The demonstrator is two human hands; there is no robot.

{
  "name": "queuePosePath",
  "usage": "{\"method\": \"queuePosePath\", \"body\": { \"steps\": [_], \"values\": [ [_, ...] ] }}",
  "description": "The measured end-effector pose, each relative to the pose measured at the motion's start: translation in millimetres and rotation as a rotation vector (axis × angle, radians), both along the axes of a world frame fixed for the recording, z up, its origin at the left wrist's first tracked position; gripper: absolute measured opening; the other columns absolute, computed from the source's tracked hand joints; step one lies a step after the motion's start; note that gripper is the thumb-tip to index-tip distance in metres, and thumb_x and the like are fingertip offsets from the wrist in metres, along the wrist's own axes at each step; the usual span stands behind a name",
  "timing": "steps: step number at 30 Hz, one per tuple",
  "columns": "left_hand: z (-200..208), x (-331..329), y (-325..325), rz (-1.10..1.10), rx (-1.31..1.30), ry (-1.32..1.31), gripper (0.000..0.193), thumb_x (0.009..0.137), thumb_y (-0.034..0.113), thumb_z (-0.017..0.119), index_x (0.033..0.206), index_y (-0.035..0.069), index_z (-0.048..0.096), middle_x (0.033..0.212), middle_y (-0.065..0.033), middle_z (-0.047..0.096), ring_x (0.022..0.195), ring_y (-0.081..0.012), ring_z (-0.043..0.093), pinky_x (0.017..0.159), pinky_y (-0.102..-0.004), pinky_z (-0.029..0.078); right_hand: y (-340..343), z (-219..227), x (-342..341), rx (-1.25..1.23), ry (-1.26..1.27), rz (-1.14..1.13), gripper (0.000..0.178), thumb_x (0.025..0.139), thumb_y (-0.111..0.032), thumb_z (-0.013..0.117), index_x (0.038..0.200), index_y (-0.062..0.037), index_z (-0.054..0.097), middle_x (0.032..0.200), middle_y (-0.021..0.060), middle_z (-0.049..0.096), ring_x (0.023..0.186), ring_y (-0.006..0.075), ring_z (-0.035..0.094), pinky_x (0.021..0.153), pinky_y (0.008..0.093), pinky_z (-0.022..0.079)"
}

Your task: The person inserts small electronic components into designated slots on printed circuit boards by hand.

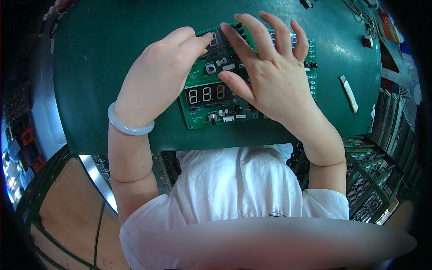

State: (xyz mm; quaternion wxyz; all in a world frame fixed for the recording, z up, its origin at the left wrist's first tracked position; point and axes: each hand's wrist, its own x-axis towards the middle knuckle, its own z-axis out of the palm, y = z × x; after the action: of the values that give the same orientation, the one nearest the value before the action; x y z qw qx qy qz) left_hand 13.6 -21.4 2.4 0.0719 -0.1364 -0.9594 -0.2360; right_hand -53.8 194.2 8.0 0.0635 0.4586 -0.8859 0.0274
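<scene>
Resting over a panel of flat green circuit boards (216, 79), two bare hands are seen above a smooth, matte dark green tabletop (103, 54). The left hand (157, 74) is curled, its thumb and fingertips drawn close together at the panel's upper left display; whether anything is pinched between them cannot be told. The right hand (279, 76) is spread wide, fingers fanned across the panel and thumb held out to the left; nothing is seen gripped in it. On the lower left board, a glossy black rectangular display (206, 94) with pale segmented digits is mounted above a short knob (212, 119) and a boxy white plastic connector (228, 119). A smooth, rounded milky-white bangle (130, 130) is worn on the left wrist. To the right of the panel, well apart from it, a narrow whitish strip (348, 93) is laid on the tabletop. Below the tabletop at right, small, densely packed parts, too small to identify, are held in a dark green barred rack (365, 174).
</scene>
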Motion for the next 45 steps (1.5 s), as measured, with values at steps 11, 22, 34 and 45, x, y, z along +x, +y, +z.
{"method": "queuePosePath", "body": {
  "steps": [11, 22, 34, 45],
  "values": [
    [-4, 0, 0, 0.014, 0.035, 0.028, 0.033, 0.090, -0.002, 0.064, 0.122, -0.001, 0.066, 0.090, -0.0147, 0.057, 0.079, -0.0310, 0.061, 0.070, -0.0386, 0.051, -2, 1, 13, 0.066, -0.044, 0.033, 0.069, 0.097, -0.059, 0.052, 0.147, -0.0105, 0.054, 0.140, 0.0070, 0.048, 0.139, 0.0288, 0.036, 0.119, 0.0537, 0.012],
    [10, -8, 2, 0.107, 1.478, -0.623, 0.034, 0.108, 0.018, 0.052, 0.131, -0.003, 0.064, 0.081, 0.0026, 0.055, 0.056, -0.0008, 0.032, 0.051, -0.0180, 0.026, 4, 17, -11, -0.495, -0.163, 0.104, 0.037, 0.093, -0.021, 0.068, 0.126, -0.0038, 0.065, 0.119, 0.0111, 0.062, 0.116, 0.0284, 0.057, 0.101, 0.0428, 0.040],
    [5, -5, 23, -0.028, 1.373, -0.511, 0.045, 0.108, 0.023, 0.053, 0.145, -0.002, 0.052, 0.098, -0.0040, 0.063, 0.064, -0.0002, 0.041, 0.054, -0.0159, 0.031, -4, 7, -14, -0.891, -0.476, 0.184, 0.009, 0.087, 0.002, 0.075, 0.094, -0.0011, 0.072, 0.092, 0.0074, 0.068, 0.083, 0.0180, 0.069, 0.072, 0.0271, 0.055],
    [2, -5, 27, -0.147, 1.499, -0.487, 0.068, 0.104, 0.042, 0.053, 0.151, -0.006, 0.042, 0.073, 0.0023, 0.052, 0.056, -0.0009, 0.033, 0.051, -0.0173, 0.029, 2, 5, -17, -1.101, -0.968, 0.174, 0.013, 0.083, -0.005, 0.072, 0.095, -0.0007, 0.069, 0.086, 0.0063, 0.071, 0.079, 0.0134, 0.068, 0.074, 0.0266, 0.053]
  ]
}}
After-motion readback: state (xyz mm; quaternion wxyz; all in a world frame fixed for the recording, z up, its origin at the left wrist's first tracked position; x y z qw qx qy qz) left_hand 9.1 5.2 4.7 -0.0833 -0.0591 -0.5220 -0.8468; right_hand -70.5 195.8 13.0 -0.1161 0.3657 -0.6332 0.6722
